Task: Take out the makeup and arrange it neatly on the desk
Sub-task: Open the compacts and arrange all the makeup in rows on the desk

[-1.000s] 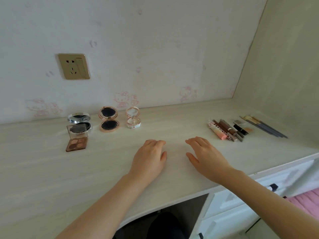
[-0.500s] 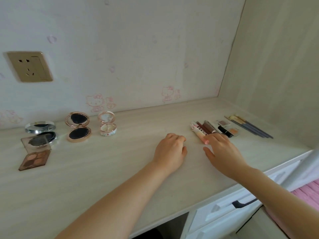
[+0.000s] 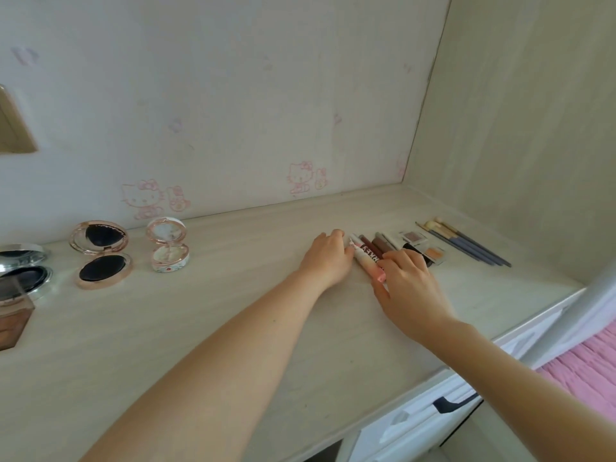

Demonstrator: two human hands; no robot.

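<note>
At nine o'clock sit the open compacts, untouched. The left hand, fingers loosely curled, presses the far end of the tubes at one o'clock; whether it grips is unclear. The right hand lies open over their near ends. Likely step: squaring the row; next, nudge ends level. A second ago both hands rested flat mid-desk.
</note>
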